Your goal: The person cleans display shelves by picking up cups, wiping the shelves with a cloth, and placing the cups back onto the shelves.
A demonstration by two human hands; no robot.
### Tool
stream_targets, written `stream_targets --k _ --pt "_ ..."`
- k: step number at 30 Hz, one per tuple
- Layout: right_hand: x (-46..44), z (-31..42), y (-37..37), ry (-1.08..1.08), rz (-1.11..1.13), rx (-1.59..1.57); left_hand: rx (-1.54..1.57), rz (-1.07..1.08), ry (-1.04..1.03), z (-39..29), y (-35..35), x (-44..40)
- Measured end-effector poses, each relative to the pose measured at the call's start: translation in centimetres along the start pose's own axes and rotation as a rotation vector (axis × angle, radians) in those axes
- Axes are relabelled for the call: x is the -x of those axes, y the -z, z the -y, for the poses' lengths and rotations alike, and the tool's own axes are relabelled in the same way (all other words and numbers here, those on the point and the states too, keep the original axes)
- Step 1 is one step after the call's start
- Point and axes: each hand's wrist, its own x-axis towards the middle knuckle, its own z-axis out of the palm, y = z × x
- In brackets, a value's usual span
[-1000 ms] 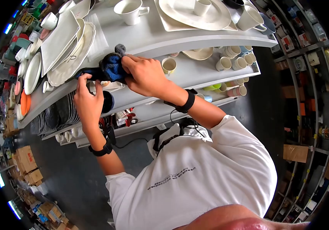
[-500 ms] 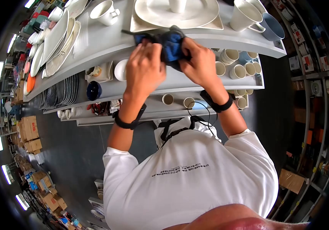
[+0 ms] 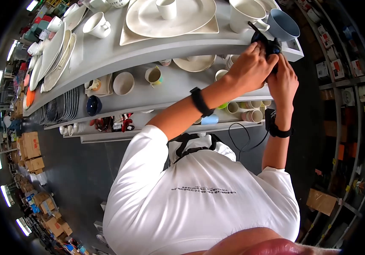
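Several white plates (image 3: 51, 55) lean together at the left of a grey top shelf (image 3: 101, 55). On the floor to their left, a cardboard box (image 3: 31, 144) shows red lettering, too small to read. Next come a white mug (image 3: 97, 25), then an oval platter (image 3: 172, 23) bearing a small cup (image 3: 166, 8). Below are a white bowl (image 3: 124, 83) and a patterned mug (image 3: 153, 76). The white shirt (image 3: 199, 204) has dark print, illegible here. At the right end, the left hand (image 3: 250, 70) and right hand (image 3: 283, 80) grip a bunched dark cloth (image 3: 269, 46) with bent fingers, at the shelf's near edge. Just beyond, a large mug (image 3: 246, 16) and blue cup (image 3: 283, 24) crowd that corner.
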Motion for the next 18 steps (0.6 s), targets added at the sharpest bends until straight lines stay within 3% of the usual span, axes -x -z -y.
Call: stream_targets --k 3,6,8,10,18 --pt "-0.2 0.3 0.3 0.055 -0.013 0.040 -0.042 -0.081 0.030 -0.4 -0.5 0.3" --pt "0.0 3.3 0.3 0.132 -0.019 -0.004 0.249 -0.093 0.145 1.1 1.3 2.6" --pt "-0.1 6.1 -0.6 0.290 -0.090 -0.011 0.114 -0.300 0.147 2.7 0.5 4.9" --pt "0.4 8.8 -1.6 0.272 -0.026 -0.073 0.122 -0.146 0.155 4.0 3.8 7.1" --pt "2.3 18.2 -5.7 0.392 0.041 -0.331 -0.136 -0.044 0.354 7.6 10.5 16.2"
